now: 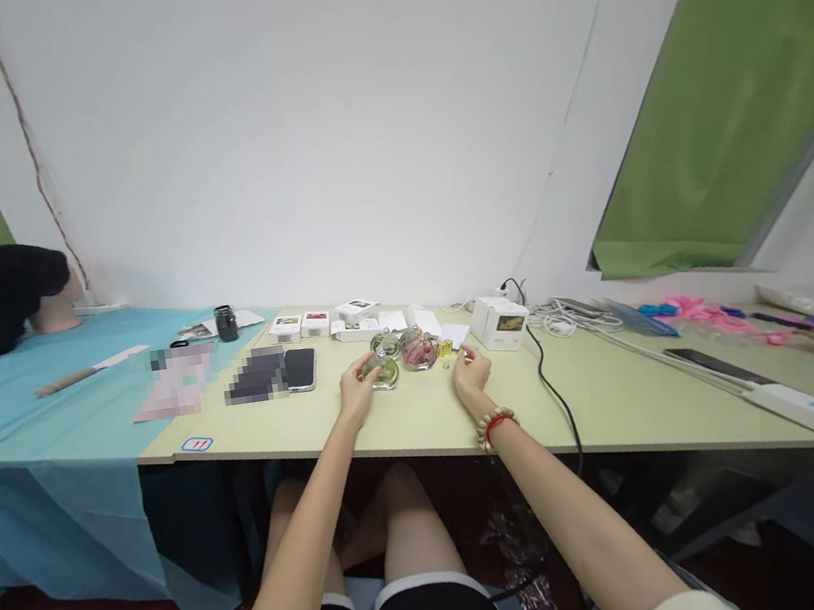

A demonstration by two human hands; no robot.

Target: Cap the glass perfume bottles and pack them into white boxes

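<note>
Green-filled clear container [387, 378], at a pale counter [424, 424], is pinched by its left edge in the left grip [359, 386], whose fingers are nearly closed. The right grip [471, 374] curls inward; whether it holds anything cannot be told. Right of that grip stands a white box [490, 326]. Between the grips sit a red-filled container [420, 351] and, smaller, yellow pieces [444, 348].

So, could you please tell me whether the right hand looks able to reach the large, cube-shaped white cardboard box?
Probably yes: the box stands near the right hand with nothing visible between; the thin black cable runs on the box's other side.
</note>
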